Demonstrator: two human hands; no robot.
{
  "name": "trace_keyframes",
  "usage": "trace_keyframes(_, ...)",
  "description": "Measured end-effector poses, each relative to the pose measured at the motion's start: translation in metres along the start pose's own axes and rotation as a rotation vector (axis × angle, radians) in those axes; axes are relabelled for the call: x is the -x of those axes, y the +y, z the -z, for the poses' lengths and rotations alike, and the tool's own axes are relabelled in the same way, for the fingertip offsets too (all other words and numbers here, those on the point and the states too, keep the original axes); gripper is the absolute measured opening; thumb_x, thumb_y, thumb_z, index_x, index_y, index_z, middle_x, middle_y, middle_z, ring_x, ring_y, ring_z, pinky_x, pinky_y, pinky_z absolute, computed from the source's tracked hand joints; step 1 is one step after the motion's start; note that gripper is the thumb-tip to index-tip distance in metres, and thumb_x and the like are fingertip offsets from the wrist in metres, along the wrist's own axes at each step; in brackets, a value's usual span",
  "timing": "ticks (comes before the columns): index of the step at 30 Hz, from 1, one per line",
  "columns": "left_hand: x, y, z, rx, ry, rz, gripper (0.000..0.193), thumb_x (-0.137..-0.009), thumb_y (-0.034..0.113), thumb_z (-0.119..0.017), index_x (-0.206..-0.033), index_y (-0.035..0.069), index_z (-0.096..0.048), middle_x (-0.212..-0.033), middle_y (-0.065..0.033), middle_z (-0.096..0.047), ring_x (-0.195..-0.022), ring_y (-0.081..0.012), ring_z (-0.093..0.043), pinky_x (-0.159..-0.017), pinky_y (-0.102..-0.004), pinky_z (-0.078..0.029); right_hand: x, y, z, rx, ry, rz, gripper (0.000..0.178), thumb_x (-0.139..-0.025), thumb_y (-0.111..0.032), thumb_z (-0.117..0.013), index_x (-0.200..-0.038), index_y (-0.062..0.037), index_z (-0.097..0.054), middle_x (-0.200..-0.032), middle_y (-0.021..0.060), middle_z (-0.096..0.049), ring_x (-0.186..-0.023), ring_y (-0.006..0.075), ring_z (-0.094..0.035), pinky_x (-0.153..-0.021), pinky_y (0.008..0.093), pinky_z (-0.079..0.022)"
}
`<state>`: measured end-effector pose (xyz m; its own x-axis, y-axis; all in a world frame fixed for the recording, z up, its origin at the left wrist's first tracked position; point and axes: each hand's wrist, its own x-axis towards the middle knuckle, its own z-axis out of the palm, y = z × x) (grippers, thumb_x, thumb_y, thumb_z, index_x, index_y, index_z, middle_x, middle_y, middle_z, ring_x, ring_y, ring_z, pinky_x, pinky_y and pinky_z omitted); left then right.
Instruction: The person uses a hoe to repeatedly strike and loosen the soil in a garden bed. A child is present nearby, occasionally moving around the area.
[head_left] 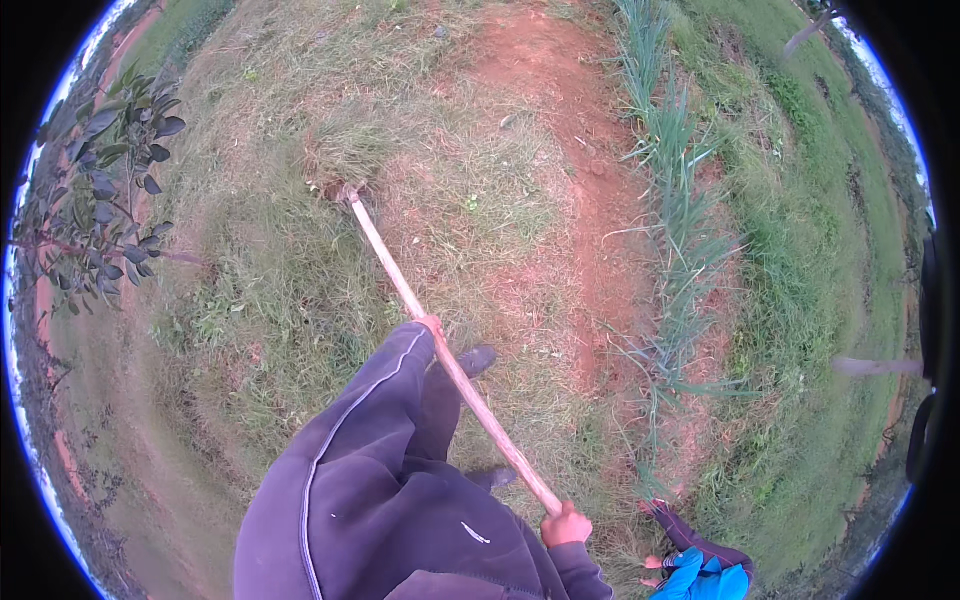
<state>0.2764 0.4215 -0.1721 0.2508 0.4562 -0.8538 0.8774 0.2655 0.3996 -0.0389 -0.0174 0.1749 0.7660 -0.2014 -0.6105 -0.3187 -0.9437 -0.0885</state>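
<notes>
Hoe (485, 409) in my two fists: right hand (567, 523) closed round its near end, left hand (431, 325) wrapped tight farther up, mostly hidden by my dark sleeve (370, 390). Its long axis slants from close on my right to farther ahead on my left, pointing away from me. Out there, grass (350, 148) covers most of the blade (347, 192), so I can't make out its shape.

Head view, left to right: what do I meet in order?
Leafy branch → hoe head → left hand → right hand → row of long-leaved green plants → pale trunk or post.
</notes>
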Motion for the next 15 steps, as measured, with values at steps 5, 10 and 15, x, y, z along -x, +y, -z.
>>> trace_keyframes(5, -0.002, 0.181, 0.052, 0.254, 0.017, -0.004, 0.020, -0.090, 0.013, -0.062, -0.074, 0.007, -0.053, -0.059, -0.0069, -0.052, -0.046, -0.0249, -0.053, -0.043, -0.0421, -0.048, -0.078, -0.150, 0.036, -0.186, -0.046, 0.094, 0.026, -0.076, -0.028, -0.069, -0.089, -0.0070, -0.064, -0.072, 0.0235, -0.069, -0.069, 0.0443, -0.070, -0.069, 0.0560, -0.057)
trace_keyframes(10, 0.019, 0.297, 0.108, 0.360, 0.056, -0.090, 0.020, -0.094, 0.014, -0.063, -0.079, 0.010, -0.051, -0.060, -0.0030, -0.049, -0.047, -0.0195, -0.051, -0.045, -0.0370, -0.049, -0.112, -0.231, 0.109, -0.197, -0.022, 0.217, 0.027, -0.076, -0.026, -0.069, -0.094, -0.0068, -0.063, -0.071, 0.0237, -0.069, -0.066, 0.0452, -0.069, -0.066, 0.0555, -0.055)
trace_keyframes(15, 0.050, 0.231, 0.039, 0.446, -0.078, 0.083, 0.017, -0.096, 0.016, -0.060, -0.085, 0.010, -0.049, -0.060, -0.0021, -0.046, -0.048, -0.0192, -0.049, -0.046, -0.0395, -0.049, -0.090, -0.167, 0.136, -0.063, 0.048, 0.129, 0.024, -0.075, -0.024, -0.071, -0.091, -0.0067, -0.066, -0.070, 0.0227, -0.068, -0.067, 0.0434, -0.069, -0.066, 0.0545, -0.055)
